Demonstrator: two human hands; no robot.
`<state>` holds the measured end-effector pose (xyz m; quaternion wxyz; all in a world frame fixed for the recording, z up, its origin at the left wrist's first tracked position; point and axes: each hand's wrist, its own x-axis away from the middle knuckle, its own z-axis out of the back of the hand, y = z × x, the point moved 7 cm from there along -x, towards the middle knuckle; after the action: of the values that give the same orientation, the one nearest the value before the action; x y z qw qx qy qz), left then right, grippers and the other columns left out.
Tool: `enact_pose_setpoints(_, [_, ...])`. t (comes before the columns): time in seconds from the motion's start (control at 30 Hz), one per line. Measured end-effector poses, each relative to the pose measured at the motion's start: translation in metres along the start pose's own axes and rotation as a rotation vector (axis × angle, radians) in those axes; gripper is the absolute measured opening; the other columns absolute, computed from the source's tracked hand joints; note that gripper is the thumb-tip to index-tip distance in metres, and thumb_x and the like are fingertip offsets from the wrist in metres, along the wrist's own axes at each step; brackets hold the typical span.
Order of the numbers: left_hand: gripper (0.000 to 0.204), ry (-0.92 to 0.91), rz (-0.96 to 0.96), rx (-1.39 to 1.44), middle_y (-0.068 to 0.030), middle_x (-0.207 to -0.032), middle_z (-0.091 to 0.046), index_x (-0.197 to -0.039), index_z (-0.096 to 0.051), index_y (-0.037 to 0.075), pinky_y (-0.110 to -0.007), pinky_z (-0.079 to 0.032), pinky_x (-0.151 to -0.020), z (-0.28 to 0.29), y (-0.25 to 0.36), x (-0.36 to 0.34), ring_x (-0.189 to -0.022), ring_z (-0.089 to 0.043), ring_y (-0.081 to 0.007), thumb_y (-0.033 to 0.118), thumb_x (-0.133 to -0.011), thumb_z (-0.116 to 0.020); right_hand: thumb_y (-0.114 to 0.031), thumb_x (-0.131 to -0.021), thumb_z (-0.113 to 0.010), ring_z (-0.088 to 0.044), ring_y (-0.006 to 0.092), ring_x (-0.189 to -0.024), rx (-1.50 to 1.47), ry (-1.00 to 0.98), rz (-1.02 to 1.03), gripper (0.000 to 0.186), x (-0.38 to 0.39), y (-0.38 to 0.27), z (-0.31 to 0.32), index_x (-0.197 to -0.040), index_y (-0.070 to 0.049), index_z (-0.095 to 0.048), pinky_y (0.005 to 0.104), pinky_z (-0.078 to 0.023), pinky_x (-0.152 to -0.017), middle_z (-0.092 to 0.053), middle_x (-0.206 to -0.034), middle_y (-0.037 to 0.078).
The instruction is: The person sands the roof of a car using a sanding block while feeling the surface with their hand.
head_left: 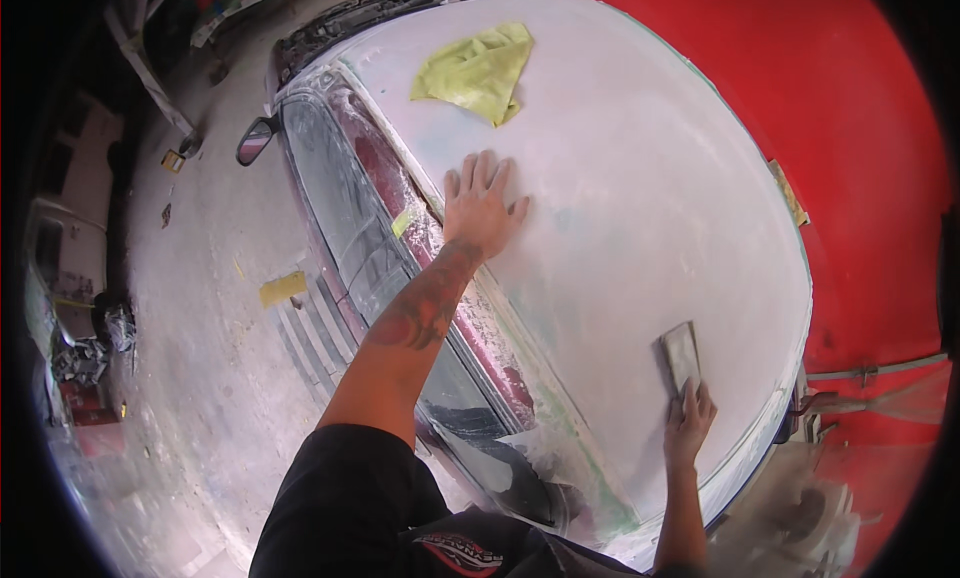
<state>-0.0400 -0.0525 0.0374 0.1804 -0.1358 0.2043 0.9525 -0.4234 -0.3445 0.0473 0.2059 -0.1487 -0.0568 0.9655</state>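
Observation:
A wide car roof (640, 178) in dull whitish primer, dusty on top, fills the middle. My left hand (482, 206) lies flat on it near the left edge, fingers spread and nothing in them. Lower right, my right hand (688, 423) grips the near end of a grey rectangular sanding block (681, 356), which rests on the roof surface. Whatever abrasive is on the block's underside is hidden. Beyond my left hand a crumpled yellow-green cloth (478, 70) lies on the roof.
Along the roof's left side run dusty windows (345, 193) and a side mirror (257, 141). Pieces of yellow paper (283, 288) and a metal stand (150, 68) are on the concrete floor. A large red surface (850, 158) borders the right.

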Motion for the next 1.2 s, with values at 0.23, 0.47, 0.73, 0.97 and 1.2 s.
enact_pose_setpoints(0.23, [0.063,0.014,-0.014,0.021,-0.0154,-0.152,-0.034,-0.144,-0.043,0.016,-0.054,-0.020,-0.116,0.001,0.008,-0.001,-0.143,-0.026,-0.0330,0.047,-0.092,-0.055,0.000,-0.085,-0.061,-0.048,0.0420,-0.117,0.045,0.064,0.004,0.050,-0.074,0.048,0.004,-0.135,-0.007,-0.056,0.0461,-0.041,-0.102,-0.051,-0.136,0.024])
enact_pose_setpoints(0.47, [0.063,-0.003,-0.005,0.020,-0.0154,-0.152,-0.033,-0.145,-0.043,0.016,-0.054,-0.020,-0.116,-0.005,0.001,0.000,-0.144,-0.025,-0.0330,0.047,-0.092,-0.055,-0.006,-0.090,-0.060,-0.048,0.0409,-0.118,0.070,0.052,-0.077,0.049,-0.096,0.054,-0.014,-0.139,-0.011,-0.052,0.0473,-0.042,-0.101,-0.050,-0.137,0.021])
enact_pose_setpoints(0.73, [0.064,-0.003,-0.003,0.012,-0.0153,-0.153,-0.033,-0.145,-0.042,0.015,-0.054,-0.020,-0.116,0.000,0.003,-0.003,-0.144,-0.026,-0.0330,0.047,-0.092,-0.055,-0.003,-0.085,-0.061,-0.047,0.0425,-0.120,0.014,0.077,-0.035,0.050,-0.059,0.058,-0.005,-0.135,-0.010,-0.057,0.0497,-0.040,-0.102,-0.049,-0.136,0.023])
enact_pose_setpoints(0.97, [0.063,-0.027,0.001,0.030,-0.0145,-0.154,-0.031,-0.147,-0.041,0.019,-0.053,-0.019,-0.117,-0.007,0.006,-0.005,-0.145,-0.025,-0.0335,0.045,-0.091,-0.057,-0.008,-0.089,-0.061,-0.049,0.0400,-0.116,0.100,0.134,-0.064,0.047,-0.137,0.079,-0.011,-0.136,-0.013,-0.055,0.0476,-0.043,-0.098,-0.053,-0.132,0.020])
enact_pose_setpoints(1.2, [0.063,-0.076,0.009,-0.023,-0.0138,-0.155,-0.031,-0.147,-0.041,0.022,-0.053,-0.020,-0.117,0.002,0.000,0.001,-0.145,-0.026,-0.0337,0.045,-0.091,-0.058,-0.004,-0.079,-0.065,-0.048,0.0427,-0.116,0.008,-0.020,0.112,0.052,0.003,0.021,0.008,-0.131,-0.010,-0.060,0.0514,-0.040,-0.100,-0.050,-0.136,0.022])
